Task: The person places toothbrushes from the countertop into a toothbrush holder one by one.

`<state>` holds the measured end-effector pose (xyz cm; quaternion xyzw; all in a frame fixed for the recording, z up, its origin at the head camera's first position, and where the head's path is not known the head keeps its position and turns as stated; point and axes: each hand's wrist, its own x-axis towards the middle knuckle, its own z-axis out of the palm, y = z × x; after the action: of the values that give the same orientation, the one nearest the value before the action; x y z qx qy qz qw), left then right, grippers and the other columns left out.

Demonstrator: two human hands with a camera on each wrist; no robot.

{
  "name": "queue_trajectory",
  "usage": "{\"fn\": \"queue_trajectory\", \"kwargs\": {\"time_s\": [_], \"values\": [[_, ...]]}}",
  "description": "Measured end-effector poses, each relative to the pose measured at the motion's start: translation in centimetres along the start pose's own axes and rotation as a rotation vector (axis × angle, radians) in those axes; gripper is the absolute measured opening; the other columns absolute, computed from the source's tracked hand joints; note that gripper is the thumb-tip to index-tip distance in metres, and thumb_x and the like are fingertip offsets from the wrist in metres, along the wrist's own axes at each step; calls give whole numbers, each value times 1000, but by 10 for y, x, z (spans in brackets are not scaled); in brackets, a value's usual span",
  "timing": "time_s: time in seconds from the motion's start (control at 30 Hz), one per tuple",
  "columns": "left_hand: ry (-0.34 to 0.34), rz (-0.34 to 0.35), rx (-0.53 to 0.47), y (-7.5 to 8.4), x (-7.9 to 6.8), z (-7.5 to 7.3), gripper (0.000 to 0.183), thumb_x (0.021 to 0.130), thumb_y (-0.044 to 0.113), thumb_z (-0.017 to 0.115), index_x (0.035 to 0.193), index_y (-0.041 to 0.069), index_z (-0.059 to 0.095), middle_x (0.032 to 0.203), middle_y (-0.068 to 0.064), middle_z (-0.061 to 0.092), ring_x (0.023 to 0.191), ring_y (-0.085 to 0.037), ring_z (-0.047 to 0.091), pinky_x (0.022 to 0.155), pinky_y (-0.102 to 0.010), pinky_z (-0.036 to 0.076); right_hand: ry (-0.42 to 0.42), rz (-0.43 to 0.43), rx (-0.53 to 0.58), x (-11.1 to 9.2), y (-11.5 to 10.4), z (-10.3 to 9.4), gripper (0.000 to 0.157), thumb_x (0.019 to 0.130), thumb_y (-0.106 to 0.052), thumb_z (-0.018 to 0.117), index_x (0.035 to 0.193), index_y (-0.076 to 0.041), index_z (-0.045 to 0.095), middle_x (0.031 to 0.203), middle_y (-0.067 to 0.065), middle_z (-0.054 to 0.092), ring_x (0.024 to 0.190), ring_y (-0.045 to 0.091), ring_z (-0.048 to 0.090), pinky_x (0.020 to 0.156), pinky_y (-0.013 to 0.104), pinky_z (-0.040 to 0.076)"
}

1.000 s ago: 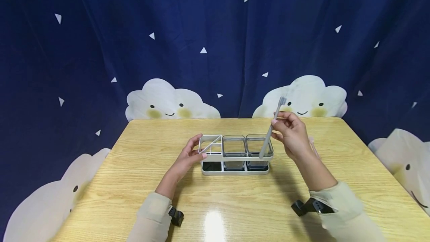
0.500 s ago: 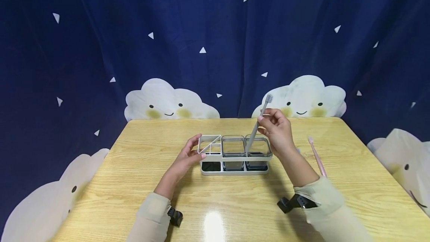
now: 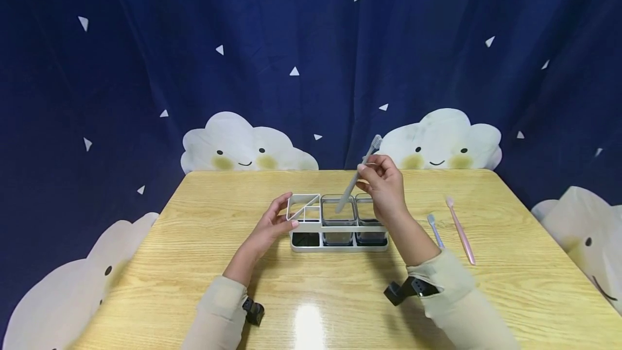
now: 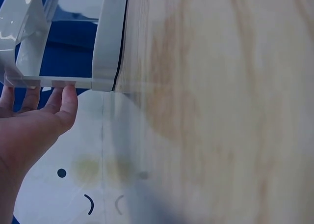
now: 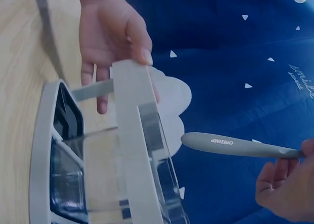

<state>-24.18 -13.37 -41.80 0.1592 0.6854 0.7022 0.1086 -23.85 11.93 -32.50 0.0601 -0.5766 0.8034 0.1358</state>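
Observation:
My right hand (image 3: pixel 385 188) pinches a grey toothbrush (image 3: pixel 351 187) between thumb and fingers, bristle head up and handle end slanting down to the left. That handle end is over the middle cup (image 3: pixel 338 235) of a white toothbrush holder (image 3: pixel 340 248); in the right wrist view the handle (image 5: pixel 230 144) is apart from the cup's rim. My left hand (image 3: pixel 264 231) grips the left end of the holder, thumb at the front rail and fingers toward the back. A second clear cup (image 3: pixel 371 239) stands in the right bay, partly behind my right hand.
To the right of the holder lie a small blue toothbrush (image 3: pixel 435 229), partly hidden by my right forearm, and a pink toothbrush (image 3: pixel 460 230). All rest on a wooden table (image 3: pixel 194 263). A dark blue curtain (image 3: pixel 272 42) with white clouds hangs behind it.
My right hand has carried the grey toothbrush leftward, from over the right cup to over the middle one. The blue and pink toothbrushes have come into view. My left hand has stayed put.

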Motion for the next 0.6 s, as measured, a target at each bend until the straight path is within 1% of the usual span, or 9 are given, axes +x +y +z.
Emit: {"fn": "queue_trajectory", "kwargs": {"time_s": [0.27,0.6], "values": [[2,6,7,1,0,0,70,87,-1,59,147,10,23,143,-21,27,117,-31,40,90,-33,41,-13,-10,-14,-3,8,14,13,88,3,56,92,-8,50,82,1,53,74,11,54,67,30,47],[6,6,-11,3,-1,1,70,86,-2,59,146,9,24,142,-21,29,119,-32,40,91,-33,40,-22,13,-19,-3,15,23,14,88,4,56,93,-8,51,83,2,53,74,12,54,68,30,48]]}}
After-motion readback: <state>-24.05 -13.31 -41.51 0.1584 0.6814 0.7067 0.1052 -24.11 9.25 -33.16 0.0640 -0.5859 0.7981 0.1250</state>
